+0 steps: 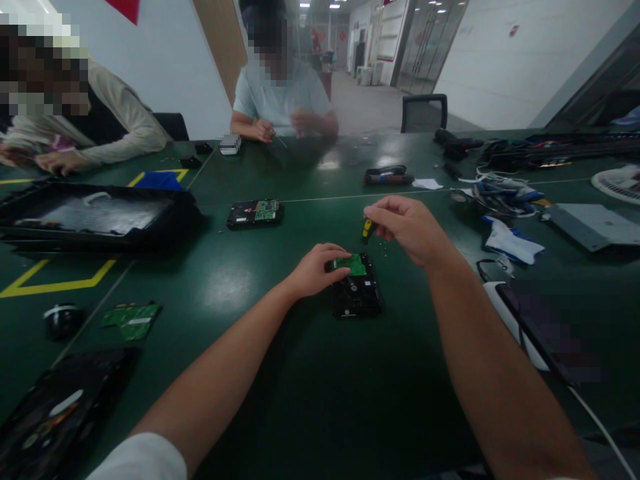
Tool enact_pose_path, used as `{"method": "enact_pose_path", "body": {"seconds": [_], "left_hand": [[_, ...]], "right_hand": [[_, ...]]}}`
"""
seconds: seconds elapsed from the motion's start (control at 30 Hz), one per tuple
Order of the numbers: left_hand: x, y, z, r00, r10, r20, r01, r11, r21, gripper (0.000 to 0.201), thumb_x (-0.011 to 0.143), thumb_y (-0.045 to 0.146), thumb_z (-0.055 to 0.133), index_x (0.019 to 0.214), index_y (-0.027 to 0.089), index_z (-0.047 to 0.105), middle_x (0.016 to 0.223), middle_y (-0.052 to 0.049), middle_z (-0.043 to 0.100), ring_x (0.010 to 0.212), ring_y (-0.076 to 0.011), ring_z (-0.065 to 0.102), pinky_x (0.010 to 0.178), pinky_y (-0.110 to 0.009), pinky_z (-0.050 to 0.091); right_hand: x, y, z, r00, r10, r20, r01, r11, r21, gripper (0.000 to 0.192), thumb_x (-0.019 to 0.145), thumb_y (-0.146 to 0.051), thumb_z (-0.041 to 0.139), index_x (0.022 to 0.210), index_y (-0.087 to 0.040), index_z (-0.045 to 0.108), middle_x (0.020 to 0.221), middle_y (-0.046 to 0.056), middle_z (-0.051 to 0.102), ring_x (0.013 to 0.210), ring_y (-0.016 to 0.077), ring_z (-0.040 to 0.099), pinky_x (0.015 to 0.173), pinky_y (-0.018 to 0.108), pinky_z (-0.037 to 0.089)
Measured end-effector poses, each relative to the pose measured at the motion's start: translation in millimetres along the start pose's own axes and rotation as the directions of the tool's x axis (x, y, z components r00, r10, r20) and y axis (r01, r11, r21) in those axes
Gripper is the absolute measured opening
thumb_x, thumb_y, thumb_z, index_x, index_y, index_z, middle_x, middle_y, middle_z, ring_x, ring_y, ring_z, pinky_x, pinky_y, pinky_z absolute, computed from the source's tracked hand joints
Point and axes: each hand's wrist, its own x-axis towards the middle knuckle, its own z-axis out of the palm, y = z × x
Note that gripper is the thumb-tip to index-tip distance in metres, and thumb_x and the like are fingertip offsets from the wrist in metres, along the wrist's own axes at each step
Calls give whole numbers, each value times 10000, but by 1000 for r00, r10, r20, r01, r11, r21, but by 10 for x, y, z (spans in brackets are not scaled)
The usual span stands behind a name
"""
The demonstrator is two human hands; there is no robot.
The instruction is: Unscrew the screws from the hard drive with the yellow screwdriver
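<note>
A black hard drive (pixel 356 293) lies on the dark green table (pixel 300 373) in front of me, its green circuit board (pixel 357 265) facing up at the far end. My left hand (pixel 315 268) rests on the drive's far left corner, fingers touching the circuit board's edge. My right hand (pixel 407 228) hovers just above and behind the drive, pinching a small black-and-yellow screwdriver (pixel 367 230) that points down. A few tiny screws (pixel 385 248) lie on the table under that hand.
A second hard drive (pixel 255 213) lies farther back, a loose green board (pixel 131 319) and a round black object (pixel 61 320) at left. A black tray (pixel 95 217) sits far left. Cables and tools (pixel 505 197) clutter the right. Two people work at the far side.
</note>
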Motion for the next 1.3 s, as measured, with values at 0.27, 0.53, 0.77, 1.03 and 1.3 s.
{"method": "enact_pose_path", "body": {"seconds": [0.27, 0.53, 0.77, 1.03, 1.3], "left_hand": [[0, 22, -2, 1000, -12, 1, 12, 1000, 0, 397, 967, 385, 748, 1351, 290, 730, 1383, -74, 696, 1302, -279, 619, 1155, -503, 495], [3, 24, -9, 1000, -20, 10, 19, 1000, 7, 396, 968, 381, 746, 1355, 301, 727, 1402, -74, 688, 1312, -282, 617, 1159, -514, 490], [11, 22, -5, 1000, 4, 1, -4, 1000, -1, 389, 967, 382, 749, 1341, 279, 736, 1367, -84, 705, 1271, -277, 639, 1147, -503, 498], [9, 28, -1, 1000, -18, 3, 18, 1000, 2, 390, 964, 383, 752, 1343, 294, 736, 1383, -78, 701, 1276, -279, 636, 1141, -513, 504], [11, 15, -4, 1000, -18, 11, 17, 1000, 8, 400, 968, 388, 746, 1357, 298, 724, 1398, -77, 692, 1296, -286, 624, 1141, -517, 502]], "right_hand": [[-3, -7, 23, 996, 51, 75, -56, 995, 76, 183, 961, -351, 694, 880, -187, 708, 974, 73, 792, 477, 65, 555, 382, 231, 306], [5, 17, 5, 998, 7, 63, -10, 999, 44, 217, 937, -419, 752, 914, -204, 774, 835, 28, 734, 556, 81, 523, 452, 219, 354], [7, 14, 2, 999, 36, 14, -36, 999, 32, 241, 914, -377, 778, 793, -188, 690, 774, 39, 731, 505, 84, 542, 416, 229, 329], [32, 57, 1, 994, 42, 96, -55, 989, 139, 271, 1024, -468, 660, 1051, -206, 723, 1032, 76, 775, 568, 84, 638, 474, 213, 460], [20, 45, -11, 1000, -7, 10, 7, 1000, 19, 239, 924, -431, 794, 888, -201, 740, 715, -4, 658, 574, 94, 530, 501, 222, 397]]}}
